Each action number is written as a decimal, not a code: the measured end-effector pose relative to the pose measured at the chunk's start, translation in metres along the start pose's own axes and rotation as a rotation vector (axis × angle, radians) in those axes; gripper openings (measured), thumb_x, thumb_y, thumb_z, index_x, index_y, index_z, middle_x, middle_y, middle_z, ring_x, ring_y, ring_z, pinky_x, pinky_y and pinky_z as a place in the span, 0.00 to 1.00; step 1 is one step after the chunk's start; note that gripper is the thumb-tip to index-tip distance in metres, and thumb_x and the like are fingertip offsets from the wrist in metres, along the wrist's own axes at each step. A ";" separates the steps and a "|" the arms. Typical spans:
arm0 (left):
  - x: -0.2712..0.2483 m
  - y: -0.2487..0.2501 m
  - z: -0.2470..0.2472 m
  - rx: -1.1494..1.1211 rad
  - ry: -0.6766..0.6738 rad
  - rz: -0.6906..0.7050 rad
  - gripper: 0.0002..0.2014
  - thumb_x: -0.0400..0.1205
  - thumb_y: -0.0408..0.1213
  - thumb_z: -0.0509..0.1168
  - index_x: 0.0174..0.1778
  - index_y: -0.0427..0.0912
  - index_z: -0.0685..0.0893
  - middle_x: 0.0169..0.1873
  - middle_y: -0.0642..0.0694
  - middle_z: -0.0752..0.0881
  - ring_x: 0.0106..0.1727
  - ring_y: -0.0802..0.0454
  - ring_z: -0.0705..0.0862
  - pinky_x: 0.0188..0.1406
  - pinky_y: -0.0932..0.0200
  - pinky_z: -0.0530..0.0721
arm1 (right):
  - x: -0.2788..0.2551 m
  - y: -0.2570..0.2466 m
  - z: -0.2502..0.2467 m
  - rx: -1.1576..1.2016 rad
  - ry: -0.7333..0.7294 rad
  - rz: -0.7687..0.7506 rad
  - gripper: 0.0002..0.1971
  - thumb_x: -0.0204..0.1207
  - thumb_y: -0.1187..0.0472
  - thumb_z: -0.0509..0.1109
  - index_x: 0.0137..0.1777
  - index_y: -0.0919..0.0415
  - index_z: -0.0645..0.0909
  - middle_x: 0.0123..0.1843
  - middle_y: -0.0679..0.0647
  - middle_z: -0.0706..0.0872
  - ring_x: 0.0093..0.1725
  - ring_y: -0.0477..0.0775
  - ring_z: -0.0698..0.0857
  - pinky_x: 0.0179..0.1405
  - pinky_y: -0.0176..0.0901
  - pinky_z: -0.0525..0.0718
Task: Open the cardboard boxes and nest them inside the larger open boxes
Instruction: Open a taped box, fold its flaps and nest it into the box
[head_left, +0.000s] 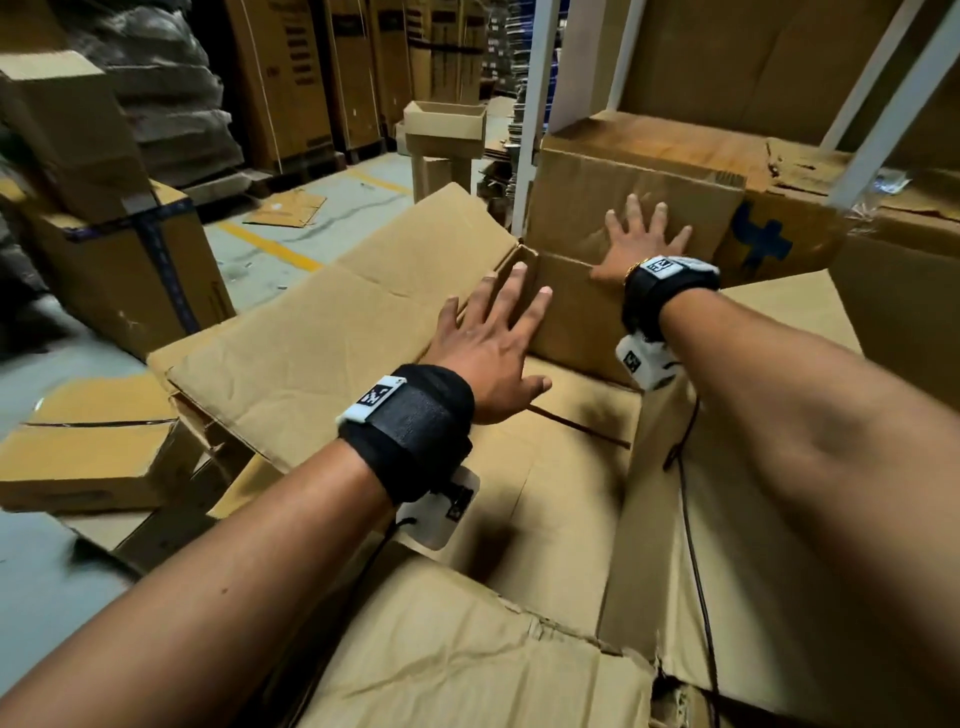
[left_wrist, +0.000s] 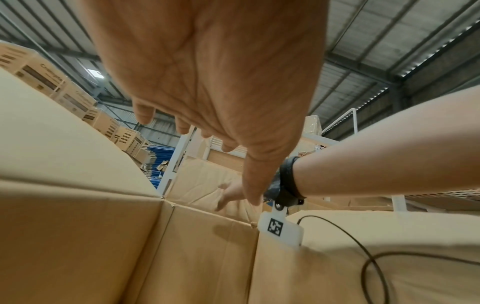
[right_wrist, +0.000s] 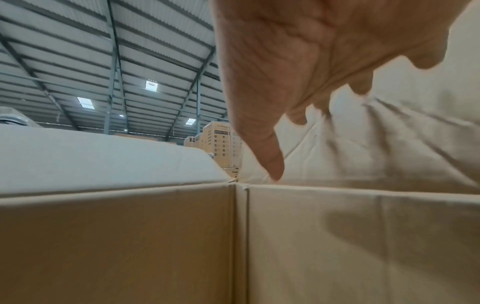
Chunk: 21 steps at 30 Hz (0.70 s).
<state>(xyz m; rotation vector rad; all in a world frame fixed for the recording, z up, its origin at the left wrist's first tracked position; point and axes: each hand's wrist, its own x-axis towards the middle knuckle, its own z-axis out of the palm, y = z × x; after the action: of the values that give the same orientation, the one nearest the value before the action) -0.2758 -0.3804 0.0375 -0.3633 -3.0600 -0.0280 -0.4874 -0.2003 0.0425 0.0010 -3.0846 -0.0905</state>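
A large open cardboard box stands right before me, its flaps spread outward. My right hand presses flat, fingers spread, on the upright far flap; the right wrist view shows that hand against the creased flap. My left hand is open with straight, spread fingers over the box's far-left corner, beside the wide left flap, and holds nothing. From the left wrist view its palm hangs above that corner, with the right hand beyond.
A taped closed box and a flat box sit at left. White rack posts rise behind the far flap, beside a torn box with blue print. A small open box tops a stack at the back. A black cable hangs into the box.
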 end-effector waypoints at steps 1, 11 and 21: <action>0.001 -0.001 0.003 0.007 -0.012 -0.004 0.45 0.81 0.64 0.57 0.85 0.56 0.36 0.84 0.47 0.29 0.85 0.43 0.35 0.82 0.34 0.46 | 0.010 0.006 0.000 -0.013 -0.052 -0.015 0.46 0.76 0.43 0.71 0.88 0.50 0.48 0.89 0.49 0.41 0.86 0.68 0.41 0.78 0.81 0.46; 0.000 0.003 0.004 0.025 -0.076 0.010 0.45 0.81 0.65 0.56 0.85 0.55 0.35 0.83 0.47 0.27 0.85 0.42 0.33 0.82 0.33 0.44 | -0.001 0.013 0.000 -0.084 0.122 -0.100 0.38 0.69 0.48 0.72 0.80 0.51 0.66 0.82 0.59 0.62 0.78 0.67 0.63 0.72 0.68 0.66; -0.025 0.012 -0.035 -0.006 -0.290 0.078 0.37 0.79 0.69 0.55 0.83 0.58 0.61 0.85 0.47 0.55 0.84 0.42 0.55 0.79 0.36 0.58 | -0.020 0.011 -0.014 -0.043 0.106 -0.058 0.34 0.70 0.48 0.72 0.77 0.53 0.70 0.73 0.61 0.69 0.73 0.67 0.67 0.65 0.63 0.71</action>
<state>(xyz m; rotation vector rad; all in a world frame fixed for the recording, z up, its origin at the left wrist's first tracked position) -0.2469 -0.3751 0.0711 -0.5304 -3.3278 0.0210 -0.4667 -0.1901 0.0557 0.0903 -2.9761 -0.1536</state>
